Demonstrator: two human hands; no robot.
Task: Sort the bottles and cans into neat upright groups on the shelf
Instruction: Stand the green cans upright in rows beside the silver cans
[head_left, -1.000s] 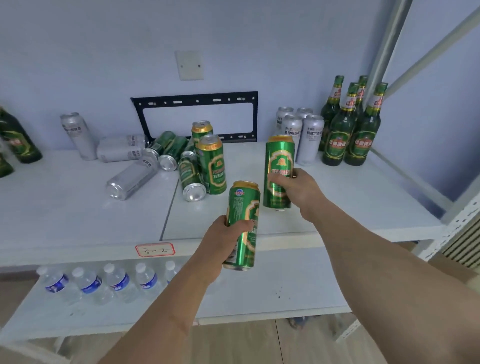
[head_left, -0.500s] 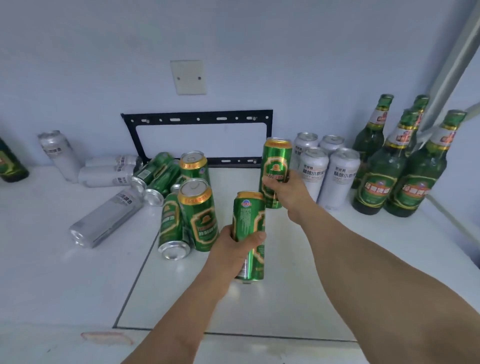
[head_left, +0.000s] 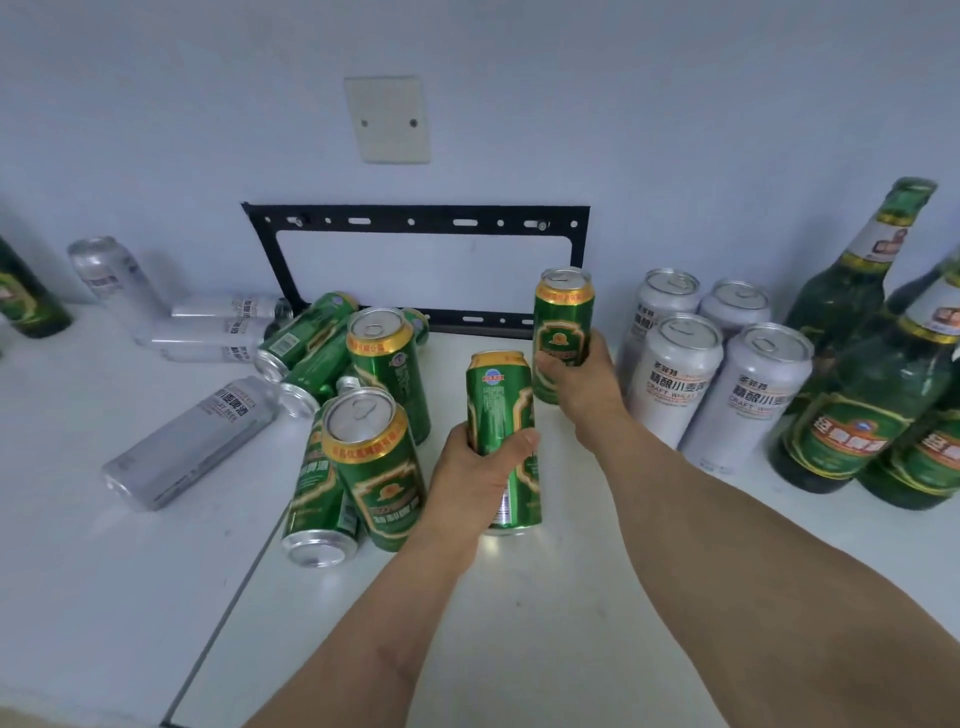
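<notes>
The left hand (head_left: 480, 470) is wrapped around a green can (head_left: 503, 441), holding it upright with its base at or just above the white shelf (head_left: 571, 597); I can't tell whether it touches. The right hand (head_left: 584, 382) is clamped on a second green can (head_left: 563, 332), also upright, farther back and just left of four silver cans (head_left: 711, 379) that stand together in a tidy block. Right of those, green bottles (head_left: 872, 410) stand upright in a cluster at the frame's edge.

Left of the hands sits a muddle of green cans: two upright ones (head_left: 384, 457), one behind the other, with several more lying on their sides around them (head_left: 311, 343). Farther left, a silver can (head_left: 192, 441) lies alone on the shelf, two more lie against the wall (head_left: 218, 327), and one (head_left: 117, 283) stands beside them. Another green bottle (head_left: 26, 296) shows at the far left edge.

On the wall behind are a black bracket (head_left: 415, 218) and a blank plate (head_left: 387, 119).
</notes>
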